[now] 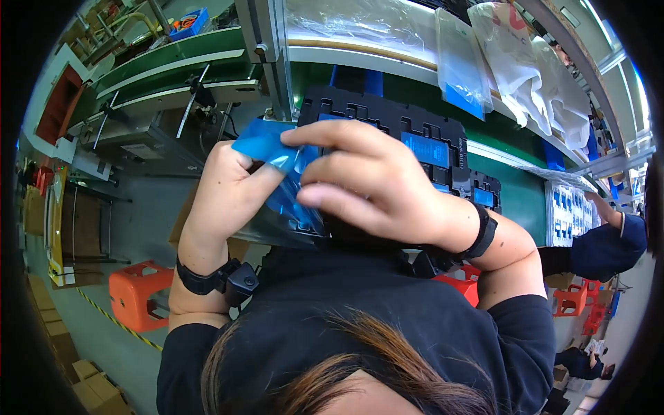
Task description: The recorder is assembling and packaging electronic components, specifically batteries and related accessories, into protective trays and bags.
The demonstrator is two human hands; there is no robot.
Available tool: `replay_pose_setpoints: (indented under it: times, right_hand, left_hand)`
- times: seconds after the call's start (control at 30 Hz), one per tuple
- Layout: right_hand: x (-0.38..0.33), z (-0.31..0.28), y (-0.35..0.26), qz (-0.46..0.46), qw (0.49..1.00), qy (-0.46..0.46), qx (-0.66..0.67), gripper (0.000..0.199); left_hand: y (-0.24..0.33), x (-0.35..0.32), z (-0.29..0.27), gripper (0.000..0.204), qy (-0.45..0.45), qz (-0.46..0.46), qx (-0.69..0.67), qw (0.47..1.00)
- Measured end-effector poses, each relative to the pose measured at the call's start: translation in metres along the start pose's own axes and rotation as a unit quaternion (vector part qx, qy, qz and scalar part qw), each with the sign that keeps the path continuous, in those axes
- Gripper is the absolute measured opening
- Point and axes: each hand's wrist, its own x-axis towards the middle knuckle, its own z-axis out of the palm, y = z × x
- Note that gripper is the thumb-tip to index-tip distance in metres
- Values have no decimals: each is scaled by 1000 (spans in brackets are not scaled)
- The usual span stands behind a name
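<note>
My left hand [225, 190] and my right hand [366, 183] are both up close to the camera, pinching a strip of thin blue plastic film [266, 145] between them. The film hangs over a black moulded tray [415, 135] with blue parts in its pockets, which lies on the green conveyor belt [515, 187]. My right hand's fingers curl over the film from above and hide part of the tray. Black bands with small devices sit on both wrists.
Clear plastic bags [463, 62] and white bags [532, 76] hang at the back right. Another person's arm in a dark sleeve [609, 242] reaches to a tray of blue parts [564, 211] on the right. An orange stool [135, 294] stands on the floor at left, cardboard boxes below it.
</note>
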Motion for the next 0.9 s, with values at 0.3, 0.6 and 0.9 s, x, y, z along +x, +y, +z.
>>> replay_pose_setpoints:
  times: [0.3,0.6,0.9]
  right_hand:
    - [6,-7,3,422,809,-20,408,15]
    - [-14,-27,31,426,882,-19,203,11]
    - [-18,-32,25,426,887,-155,84,12]
  left_hand:
    - [-6,-4,-1,16,8,50,119,992]
    - [-17,-15,-19,24,169,22,61,984]
    - [-20,-25,-39,27,271,52,45,960]
